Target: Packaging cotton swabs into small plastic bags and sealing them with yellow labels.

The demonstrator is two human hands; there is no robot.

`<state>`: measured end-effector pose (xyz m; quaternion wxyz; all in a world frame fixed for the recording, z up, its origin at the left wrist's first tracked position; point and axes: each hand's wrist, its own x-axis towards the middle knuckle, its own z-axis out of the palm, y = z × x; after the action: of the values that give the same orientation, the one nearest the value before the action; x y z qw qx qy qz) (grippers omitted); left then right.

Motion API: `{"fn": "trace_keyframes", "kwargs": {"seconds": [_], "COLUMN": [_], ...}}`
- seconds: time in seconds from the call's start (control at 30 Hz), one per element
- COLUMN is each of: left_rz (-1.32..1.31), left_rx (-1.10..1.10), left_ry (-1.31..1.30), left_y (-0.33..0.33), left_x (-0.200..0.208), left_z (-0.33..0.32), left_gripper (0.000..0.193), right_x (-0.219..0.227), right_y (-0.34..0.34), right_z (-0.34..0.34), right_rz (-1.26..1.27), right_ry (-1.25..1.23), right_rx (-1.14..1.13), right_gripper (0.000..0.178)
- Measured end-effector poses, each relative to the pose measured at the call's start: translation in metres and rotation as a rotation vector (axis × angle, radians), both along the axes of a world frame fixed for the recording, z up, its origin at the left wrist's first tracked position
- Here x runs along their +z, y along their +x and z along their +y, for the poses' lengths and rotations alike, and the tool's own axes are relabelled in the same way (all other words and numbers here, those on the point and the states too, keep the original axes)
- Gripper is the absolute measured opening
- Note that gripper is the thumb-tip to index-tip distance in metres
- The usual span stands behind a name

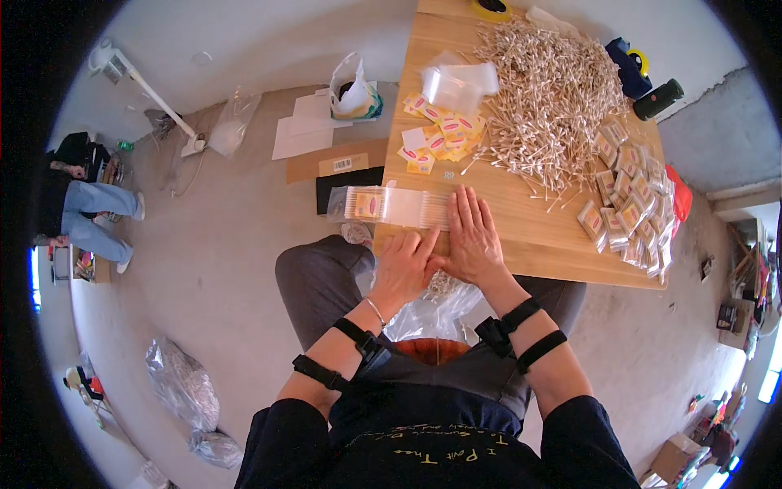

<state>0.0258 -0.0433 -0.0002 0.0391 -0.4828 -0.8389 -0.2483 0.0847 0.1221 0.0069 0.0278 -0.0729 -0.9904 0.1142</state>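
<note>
A clear plastic sleeve [405, 206] lies along the table's near left edge. At its left end is a layer of cotton swabs with a yellow card [369, 204]; further swabs [432, 210] show toward its right end. My right hand [472, 236] lies flat with fingers together and stretched, pressing at the sleeve's right end. My left hand [403, 265] is just below the sleeve, fingers loosely bent and apart, its fingertips near the right thumb. What lies beneath my hands is hidden. In my lap rests a clear bag [436, 306] with pale swabs.
A large heap of loose cotton swabs [550, 98] covers the table's far middle. Yellow cards [444, 134] and clear plastic sleeves [460, 85] lie left of it; filled packets [631, 200] are piled at the right. A dark cylinder [658, 99] stands behind. Another person [94, 204] is far left.
</note>
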Motion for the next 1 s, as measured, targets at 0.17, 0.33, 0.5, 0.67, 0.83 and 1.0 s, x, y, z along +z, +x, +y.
{"fn": "trace_keyframes", "kwargs": {"seconds": [0.17,0.33,0.5,0.67,0.83,1.0], "left_rz": [0.031,0.025,0.016,0.0,-0.045,0.001], "left_rx": [0.023,0.038,0.049,0.057,0.051,0.053], "left_ry": [-0.049,-0.051,-0.113,-0.123,-0.135,-0.098], "left_y": [0.001,0.001,0.001,-0.001,-0.001,-0.002], "left_x": [0.0,0.001,0.002,0.002,-0.001,-0.002], "left_z": [0.002,0.003,0.007,0.009,0.011,0.012], "left_gripper": [0.053,0.054,0.061,0.066,0.069,0.067], "right_x": [-0.003,-0.003,-0.005,-0.002,-0.003,-0.003], "right_y": [0.001,0.0,0.0,0.0,0.0,0.001], "right_z": [0.0,0.001,0.001,0.001,0.001,0.001], "right_rz": [0.01,0.005,-0.009,-0.037,-0.022,-0.014], "right_ry": [0.024,-0.007,-0.001,0.042,0.026,0.022], "right_rx": [-0.003,0.005,-0.008,0.004,0.001,0.003], "right_gripper": [0.116,0.107,0.105,0.102,0.1,0.1]}}
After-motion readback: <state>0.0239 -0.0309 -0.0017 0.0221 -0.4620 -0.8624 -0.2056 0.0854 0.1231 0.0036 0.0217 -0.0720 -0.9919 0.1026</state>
